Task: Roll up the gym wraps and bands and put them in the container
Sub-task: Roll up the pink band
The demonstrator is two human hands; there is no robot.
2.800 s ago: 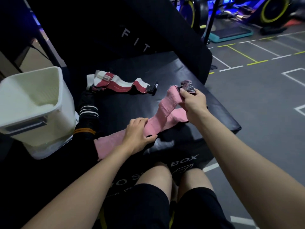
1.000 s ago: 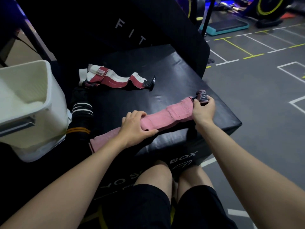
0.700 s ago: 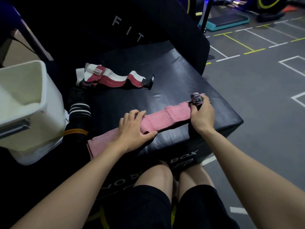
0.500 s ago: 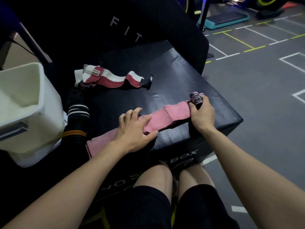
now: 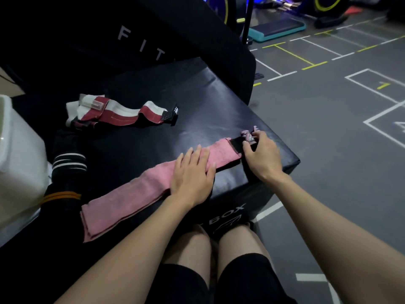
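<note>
The white container [image 5: 19, 163] stands at the left edge of the view, beside the black padded box [image 5: 197, 102]. Only its side wall and a piece of its rim are visible, so I cannot tell what is inside it.

The pink wrap [image 5: 140, 189] lies flat and stretched out on the near part of the box, running from the near left to the far right. Its near-left end hangs a little over the box edge. At its far-right end there is a black patch and a small pink tab with dark print.

The left hand [image 5: 190, 174] rests palm down on the middle of the pink wrap, with straight fingers spread, pressing it against the box; it grasps nothing. The right hand [image 5: 260, 154] is at the far-right end of the wrap, near the right corner of the box, and its curled fingers pinch the tab end. Both forearms reach forward from the near side, above the person's knees.

Farther on the box, to the left, lies a red and white wrap [image 5: 116, 113], loosely folded. A black band with white and orange stripes [image 5: 65, 170] lies between the container and the pink wrap.
</note>
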